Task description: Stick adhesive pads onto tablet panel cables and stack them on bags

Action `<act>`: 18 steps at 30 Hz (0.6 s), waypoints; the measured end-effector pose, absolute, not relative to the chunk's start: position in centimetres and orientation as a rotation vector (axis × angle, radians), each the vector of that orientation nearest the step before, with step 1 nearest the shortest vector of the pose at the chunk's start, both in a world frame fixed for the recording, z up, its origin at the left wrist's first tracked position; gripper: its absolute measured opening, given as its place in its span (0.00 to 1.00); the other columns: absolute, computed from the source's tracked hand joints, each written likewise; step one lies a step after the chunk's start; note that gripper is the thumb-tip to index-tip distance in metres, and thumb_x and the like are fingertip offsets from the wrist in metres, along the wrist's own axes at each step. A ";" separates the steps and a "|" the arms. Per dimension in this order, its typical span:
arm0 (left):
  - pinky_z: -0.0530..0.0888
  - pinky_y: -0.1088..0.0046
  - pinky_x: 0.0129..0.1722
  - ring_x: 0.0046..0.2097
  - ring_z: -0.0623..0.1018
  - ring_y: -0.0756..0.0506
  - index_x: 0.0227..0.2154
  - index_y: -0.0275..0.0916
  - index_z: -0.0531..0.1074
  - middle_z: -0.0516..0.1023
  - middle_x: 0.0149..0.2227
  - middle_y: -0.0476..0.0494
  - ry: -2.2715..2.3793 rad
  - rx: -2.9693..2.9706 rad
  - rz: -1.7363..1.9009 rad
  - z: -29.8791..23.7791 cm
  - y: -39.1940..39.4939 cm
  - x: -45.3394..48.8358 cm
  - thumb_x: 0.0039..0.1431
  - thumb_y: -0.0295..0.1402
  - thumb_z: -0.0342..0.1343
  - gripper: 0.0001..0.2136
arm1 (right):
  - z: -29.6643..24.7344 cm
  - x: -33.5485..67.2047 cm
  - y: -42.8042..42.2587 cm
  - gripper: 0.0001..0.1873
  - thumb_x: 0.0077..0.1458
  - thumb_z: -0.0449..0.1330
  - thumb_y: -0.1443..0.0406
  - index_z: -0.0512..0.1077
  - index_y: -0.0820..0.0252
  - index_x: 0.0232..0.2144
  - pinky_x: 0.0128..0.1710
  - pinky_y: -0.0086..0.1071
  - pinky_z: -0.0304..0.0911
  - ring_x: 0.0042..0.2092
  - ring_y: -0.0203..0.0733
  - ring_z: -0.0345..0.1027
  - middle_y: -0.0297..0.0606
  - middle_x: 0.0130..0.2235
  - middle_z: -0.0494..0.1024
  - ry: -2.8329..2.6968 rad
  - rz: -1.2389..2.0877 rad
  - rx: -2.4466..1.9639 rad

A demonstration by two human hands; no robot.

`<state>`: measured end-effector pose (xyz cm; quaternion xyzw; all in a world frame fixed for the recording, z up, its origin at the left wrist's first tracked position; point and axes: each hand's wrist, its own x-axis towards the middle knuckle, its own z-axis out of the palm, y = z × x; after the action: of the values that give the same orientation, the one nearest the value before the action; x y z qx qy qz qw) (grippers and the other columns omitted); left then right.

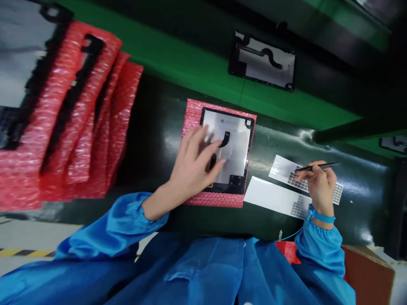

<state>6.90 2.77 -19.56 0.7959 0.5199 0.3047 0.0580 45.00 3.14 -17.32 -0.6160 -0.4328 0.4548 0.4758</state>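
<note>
My left hand (193,165) hovers over or rests lightly on a flat display panel (237,156), its fingers spread and holding nothing. The panel has a silvery back, a black frame and a short black ribbon cable (225,139) near the fingertips. Under it lies a pink bubble-wrap sheet (219,201). In my right hand (321,186) is a pair of slim black tweezers (329,165). Their tip points down at a white sheet (278,168) bearing a grid of small grey stickers. A second white sticker sheet (270,195) lies just in front of it.
Several panels in pink bubble wrap (108,127) stand piled at the left. Another panel (263,63) rests on the dark shelf behind the green strip. A blue wrist strap (322,217) with a cord is on my right wrist. A brown box (365,275) sits lower right.
</note>
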 end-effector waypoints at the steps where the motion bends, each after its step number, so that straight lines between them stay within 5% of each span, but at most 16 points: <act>1: 0.79 0.48 0.57 0.62 0.76 0.33 0.60 0.44 0.71 0.75 0.60 0.34 1.502 2.446 0.951 -19.0 2.4 7.7 0.70 0.34 0.61 0.18 | -17.1 43.6 3.5 0.12 0.64 0.66 0.53 0.73 0.54 0.39 0.27 0.34 0.79 0.25 0.43 0.81 0.33 0.27 0.85 -1.083 1.146 -1.483; 5: 0.80 0.63 0.41 0.43 0.81 0.40 0.55 0.36 0.75 0.80 0.42 0.39 1.314 2.551 0.669 -17.9 1.2 10.8 0.74 0.36 0.55 0.13 | -17.6 37.8 5.6 0.18 0.65 0.67 0.48 0.72 0.54 0.42 0.29 0.35 0.81 0.28 0.44 0.84 0.34 0.30 0.86 -1.182 1.347 -1.396; 10: 0.80 0.61 0.37 0.45 0.80 0.36 0.62 0.29 0.70 0.79 0.45 0.34 1.443 2.555 0.257 -17.9 1.8 12.2 0.74 0.41 0.54 0.23 | -19.2 34.1 8.9 0.24 0.62 0.67 0.42 0.69 0.53 0.42 0.29 0.32 0.81 0.27 0.41 0.83 0.32 0.28 0.84 -1.272 1.445 -1.346; 18: 0.79 0.63 0.35 0.46 0.81 0.37 0.66 0.30 0.67 0.77 0.49 0.33 1.397 2.551 0.130 -17.8 3.4 12.1 0.75 0.41 0.53 0.24 | -20.2 34.0 10.5 0.25 0.60 0.69 0.42 0.69 0.53 0.41 0.28 0.30 0.80 0.25 0.39 0.81 0.30 0.26 0.82 -1.240 1.518 -1.374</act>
<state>12.07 3.35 -17.76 0.8704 0.4767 0.0445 0.1147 33.96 10.51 -20.17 -0.5344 -0.4822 0.5903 0.3654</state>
